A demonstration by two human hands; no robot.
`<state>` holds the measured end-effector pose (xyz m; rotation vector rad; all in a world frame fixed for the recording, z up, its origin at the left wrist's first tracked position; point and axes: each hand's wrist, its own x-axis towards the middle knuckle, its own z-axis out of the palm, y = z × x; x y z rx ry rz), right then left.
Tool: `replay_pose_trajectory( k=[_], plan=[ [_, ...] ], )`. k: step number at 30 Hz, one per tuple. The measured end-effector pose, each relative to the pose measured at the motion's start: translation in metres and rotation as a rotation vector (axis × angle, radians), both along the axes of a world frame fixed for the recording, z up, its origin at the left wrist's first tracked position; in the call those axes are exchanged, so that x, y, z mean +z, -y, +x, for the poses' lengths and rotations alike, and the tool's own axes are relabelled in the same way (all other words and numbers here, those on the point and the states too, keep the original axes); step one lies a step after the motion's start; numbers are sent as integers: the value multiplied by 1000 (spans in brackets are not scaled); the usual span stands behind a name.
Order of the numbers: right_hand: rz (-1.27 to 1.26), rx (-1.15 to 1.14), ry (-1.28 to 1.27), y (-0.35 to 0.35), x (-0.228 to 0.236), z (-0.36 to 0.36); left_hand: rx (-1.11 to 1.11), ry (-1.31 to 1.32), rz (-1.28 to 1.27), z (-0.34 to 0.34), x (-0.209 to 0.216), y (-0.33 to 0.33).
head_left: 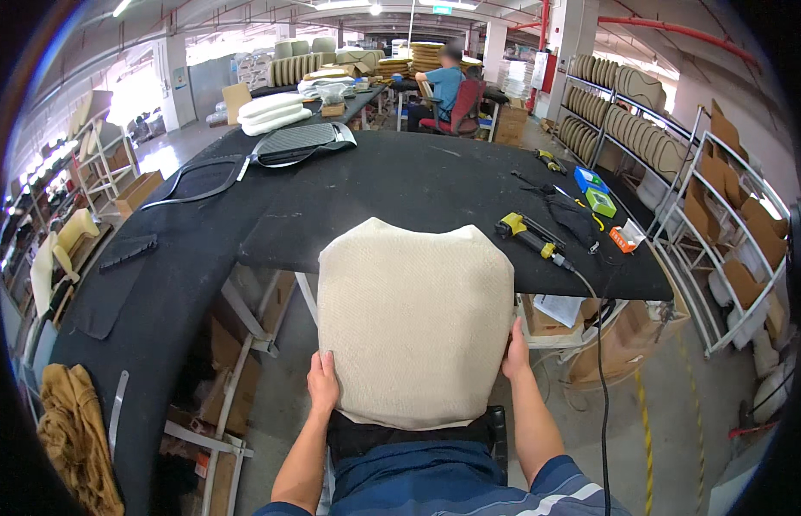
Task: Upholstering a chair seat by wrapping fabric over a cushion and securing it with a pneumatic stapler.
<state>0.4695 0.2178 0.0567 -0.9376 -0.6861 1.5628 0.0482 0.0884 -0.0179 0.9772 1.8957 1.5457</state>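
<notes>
Head — cushion [415, 322] fore-and-aft, notched edge [426, 237] away

From my remote seat, I see ceiling lights [375, 9] and blown-out windows [129, 99] at left brighten the hall, glare whitening the floor [160, 160]; soft shadow dims the right side of the pale panel [413, 318]. Fisheye curves edges into black corners; a seated person [446, 84] has a blurred head.

Cream panel [418, 327], centre: its face is covered in matt, finely textured cloth. Worktop [357, 189]: a matt black, fabric-like covering is shown. At eight o'clock, rough brown cloth [73, 439] and a smooth, metallic-looking strip [118, 413] are seen; at four, a cardboard carton [620, 348].
</notes>
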Motion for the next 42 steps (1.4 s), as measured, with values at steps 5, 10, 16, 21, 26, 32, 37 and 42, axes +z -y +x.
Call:
replay_pose_trajectory(
  k=[5, 10, 16, 21, 26, 32, 37, 42],
  plan=[
    [-1, 77, -35, -13, -9, 1, 0, -39, 2, -5, -3, 2],
    [-16, 50, -147, -17, -10, -8, -9, -72, -11, -6, 8, 2],
    [162, -131, 75, -22, -3, -21, -38, -79, 30, -3, 29, 8],
    [-18, -85, -41, -9, -9, -19, 3, -231, 29, 8, 51, 12],
    [54, -46, -3, -12, -18, -11, -22, -279, -168, 1, 69, 13],
    [158, -215, 297, -16, -26, -20, 40, -497, 18, -3, 138, -51],
    [207, -274, 152, -19, -27, -30, 193, -1095, -142, 87, 119, -96],
    [111, -163, 172, -15, -21, -29, -558, -1227, 133, 230, 101, -49]
  ],
)
